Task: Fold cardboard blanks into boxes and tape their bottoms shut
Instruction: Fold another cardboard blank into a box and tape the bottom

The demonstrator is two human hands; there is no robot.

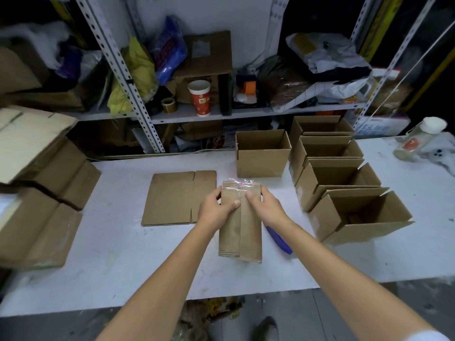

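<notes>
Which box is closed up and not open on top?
The box held between the left hand and right hand. Its flaps are folded shut with clear tape; the other boxes stand open.
</notes>
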